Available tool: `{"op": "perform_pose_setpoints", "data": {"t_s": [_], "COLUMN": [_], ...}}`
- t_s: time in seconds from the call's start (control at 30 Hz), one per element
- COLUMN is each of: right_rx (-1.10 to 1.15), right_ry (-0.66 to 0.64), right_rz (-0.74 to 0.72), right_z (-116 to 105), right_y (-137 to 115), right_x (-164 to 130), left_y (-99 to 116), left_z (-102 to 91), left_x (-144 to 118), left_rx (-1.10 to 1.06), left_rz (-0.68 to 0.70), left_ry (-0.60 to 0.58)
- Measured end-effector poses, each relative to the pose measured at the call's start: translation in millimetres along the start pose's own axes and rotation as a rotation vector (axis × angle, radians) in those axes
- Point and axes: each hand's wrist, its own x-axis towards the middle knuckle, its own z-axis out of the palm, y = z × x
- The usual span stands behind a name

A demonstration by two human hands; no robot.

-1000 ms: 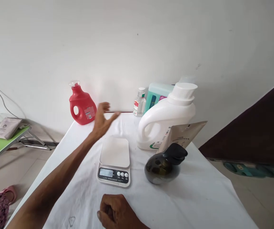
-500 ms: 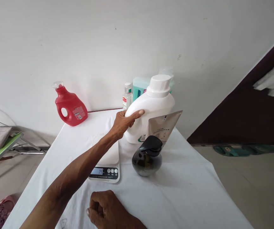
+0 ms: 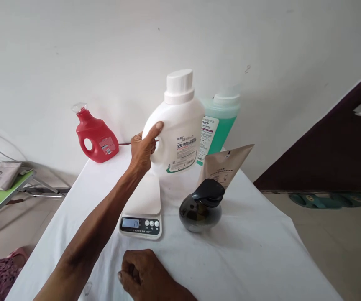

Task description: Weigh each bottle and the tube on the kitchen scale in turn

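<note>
My left hand (image 3: 143, 148) grips the handle of a white laundry detergent bottle (image 3: 180, 129), its thumb on the near side. The bottle is lifted above the table, capped and nearly upright, behind a white kitchen scale (image 3: 144, 198). The scale's display appears to read 14, and nothing rests on its pan. In front of the scale, my right hand (image 3: 145, 274) lies curled in a loose fist on the cloth, with nothing seen in it. Right of the scale stand a dark round pump bottle (image 3: 200, 213) and, behind it, a beige squeeze tube (image 3: 226, 165).
A red detergent jug (image 3: 98, 138) stands at the table's back left corner. A bottle of green liquid (image 3: 222, 129) is near the wall, partly behind the white one. White cloth (image 3: 255, 259) covers the table. A green folding table (image 3: 6, 190) is off to the left.
My left hand has raised the white bottle and carried it left, toward the scale. More of the green bottle now shows; the small clear bottle is hidden. My right hand stays in place.
</note>
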Motion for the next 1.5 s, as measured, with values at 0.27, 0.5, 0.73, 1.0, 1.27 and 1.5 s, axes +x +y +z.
{"op": "perform_pose_setpoints", "data": {"t_s": [0.27, 0.5, 0.73, 1.0, 1.27, 1.5], "right_rx": [-0.029, -0.044, -0.039, -0.056, -0.064, -0.075], "right_ry": [0.04, 0.022, 0.009, 0.009, 0.004, -0.005], "right_rz": [-0.112, -0.141, -0.131, -0.123, -0.149, -0.131], "right_z": [6, 2, 1, 0, 1, -1], "right_y": [8, 7, 7, 4, 4, 3], "right_x": [1, 1, 1, 0, 0, -1], "left_y": [51, 59, 52, 50, 53, 43], "left_z": [-70.2, -110.8, -123.9, -127.0, -129.7, -154.8], "left_x": [-22, -51, -60, -63, -68, -66], "left_rx": [0.118, 0.149, 0.15, 0.188, 0.207, 0.331], "left_rz": [0.228, 0.138, 0.126, 0.108, 0.097, 0.244], "left_ry": [0.017, 0.084, 0.089, 0.057, 0.038, 0.044]}}
